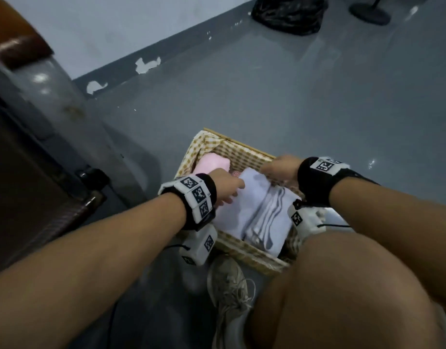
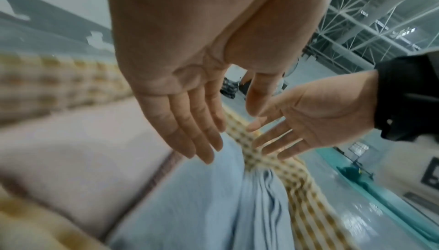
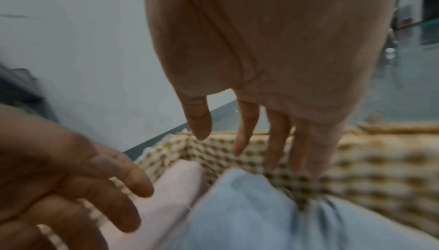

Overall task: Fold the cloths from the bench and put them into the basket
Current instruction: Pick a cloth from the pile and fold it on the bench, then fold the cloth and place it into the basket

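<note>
While blue cloth (image 1: 252,210) lies in basket (image 1: 244,147), L hand (image 1: 227,188) & R hand (image 1: 279,167) grip wide, empty.

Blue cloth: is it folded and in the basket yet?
Folded and in. The blue cloth lies in stacked layers inside the basket, beside a pink cloth; both hands are open above it.

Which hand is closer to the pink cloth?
Left. The left hand is right beside the pink cloth in the basket; the right hand is farther off, over the far blue cloth corner.
</note>
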{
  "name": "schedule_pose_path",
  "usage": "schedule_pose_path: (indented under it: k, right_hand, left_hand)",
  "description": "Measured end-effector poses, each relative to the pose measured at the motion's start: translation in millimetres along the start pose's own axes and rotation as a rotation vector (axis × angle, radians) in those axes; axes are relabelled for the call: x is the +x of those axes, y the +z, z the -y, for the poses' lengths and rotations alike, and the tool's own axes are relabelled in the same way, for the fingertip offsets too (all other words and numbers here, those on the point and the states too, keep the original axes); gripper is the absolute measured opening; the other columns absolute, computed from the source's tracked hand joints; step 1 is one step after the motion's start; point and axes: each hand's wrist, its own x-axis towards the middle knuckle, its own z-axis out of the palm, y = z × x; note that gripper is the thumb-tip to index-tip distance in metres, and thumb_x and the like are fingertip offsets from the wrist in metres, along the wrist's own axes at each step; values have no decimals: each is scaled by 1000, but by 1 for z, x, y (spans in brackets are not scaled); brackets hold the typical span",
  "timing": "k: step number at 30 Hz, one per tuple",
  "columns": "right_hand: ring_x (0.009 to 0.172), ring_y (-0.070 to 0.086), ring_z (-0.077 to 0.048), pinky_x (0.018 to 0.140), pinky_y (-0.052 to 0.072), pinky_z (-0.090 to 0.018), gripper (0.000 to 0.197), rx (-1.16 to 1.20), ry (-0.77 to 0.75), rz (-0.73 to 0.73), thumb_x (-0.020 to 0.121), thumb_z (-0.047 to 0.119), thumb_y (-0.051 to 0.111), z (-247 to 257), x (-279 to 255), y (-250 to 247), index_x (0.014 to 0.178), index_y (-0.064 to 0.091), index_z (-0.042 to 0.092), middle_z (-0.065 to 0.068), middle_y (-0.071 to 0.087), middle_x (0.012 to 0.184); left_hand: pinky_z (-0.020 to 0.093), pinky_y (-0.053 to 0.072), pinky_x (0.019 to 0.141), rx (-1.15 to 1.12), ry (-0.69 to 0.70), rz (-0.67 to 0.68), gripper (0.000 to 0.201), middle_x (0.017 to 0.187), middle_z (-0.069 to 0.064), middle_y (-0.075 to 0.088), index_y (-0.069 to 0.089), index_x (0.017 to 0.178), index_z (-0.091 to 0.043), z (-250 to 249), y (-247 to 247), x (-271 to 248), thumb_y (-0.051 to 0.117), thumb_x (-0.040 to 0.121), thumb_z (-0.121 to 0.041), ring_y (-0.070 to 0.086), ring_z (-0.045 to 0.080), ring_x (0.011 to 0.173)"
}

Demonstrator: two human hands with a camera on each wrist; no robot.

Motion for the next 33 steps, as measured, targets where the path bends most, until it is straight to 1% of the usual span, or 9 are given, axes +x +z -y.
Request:
schedule_pose_path:
  k: [5, 10, 14, 16, 18, 21, 25, 30, 33]
  right_hand:
    - [88, 63, -22, 77, 49, -30, 23, 8, -268, 198, 95, 29, 62, 113, -40, 25, 111, 66, 12, -5, 68, 104]
    - [94, 67, -21, 83, 50, -32, 22, -109, -531, 380, 98, 32, 58, 225, -98, 92, 109, 65, 13, -5, 71, 112]
    - [83, 67, -16, 70, 47, -25, 13, -189, -673, 515, 97, 31, 59, 295, -146, 165, 96, 63, 19, 0, 71, 90]
    - [87, 70, -18, 75, 49, -28, 11, -209, -716, 562, 97, 32, 60, 325, -169, 203, 99, 66, 22, -5, 74, 93]
    - [91, 71, -19, 76, 50, -28, 12, -254, -750, 606, 98, 30, 56, 352, -189, 242, 102, 65, 23, -9, 75, 106]
    - [91, 68, -22, 75, 50, -29, 17, -339, -788, 676, 99, 26, 55, 380, -214, 301, 111, 64, 17, -9, 72, 106]
    - [81, 62, -20, 67, 52, -30, 30, -515, -909, 642, 95, 24, 60, 393, -230, 363, 116, 67, 4, -5, 67, 89]
    - [98, 63, -19, 90, 50, -29, 24, -779, -1091, 529, 92, 30, 66, 380, -226, 405, 111, 71, 17, -1, 68, 106]
    - [107, 63, -19, 98, 48, -31, 25, -838, -1129, 534, 92, 31, 64, 381, -221, 416, 112, 71, 17, -2, 69, 115]
  left_hand:
    - [24, 46, 63, -53, 152, -84, 10, 94, 3, 71, 61, 96, -16, 1, -102, -64, 58, 95, -26, 68, 20, 77]
    - [24, 44, 61, -90, 225, -282, 8, 89, 2, 71, 61, 90, -20, 47, -198, -149, 61, 93, -28, 69, 20, 79]
    - [20, 45, 55, -33, 191, -478, 9, 82, -2, 73, 67, 90, -19, 112, -254, -216, 63, 91, -28, 68, 14, 72]
    - [16, 47, 53, -30, 155, -568, 11, 85, 1, 74, 69, 93, -16, 150, -273, -245, 63, 91, -25, 67, 14, 71]
    - [19, 50, 61, 17, 104, -662, 11, 87, 0, 75, 71, 90, -17, 190, -288, -270, 63, 89, -26, 67, 13, 72]
    - [21, 42, 63, 161, -36, -778, 15, 85, -8, 69, 70, 86, -22, 250, -302, -299, 62, 88, -34, 60, 9, 76]
    - [30, 49, 87, 220, -264, -788, 28, 112, 2, 69, 70, 108, -21, 317, -311, -315, 64, 87, -38, 61, 22, 102]
    - [42, 43, 102, 316, -580, -950, 68, 131, 16, 48, 44, 134, -21, 370, -315, -317, 68, 77, -48, 48, 39, 121]
    - [38, 49, 92, 261, -681, -869, 77, 128, 17, 53, 39, 134, -10, 389, -320, -320, 75, 75, -43, 55, 36, 118]
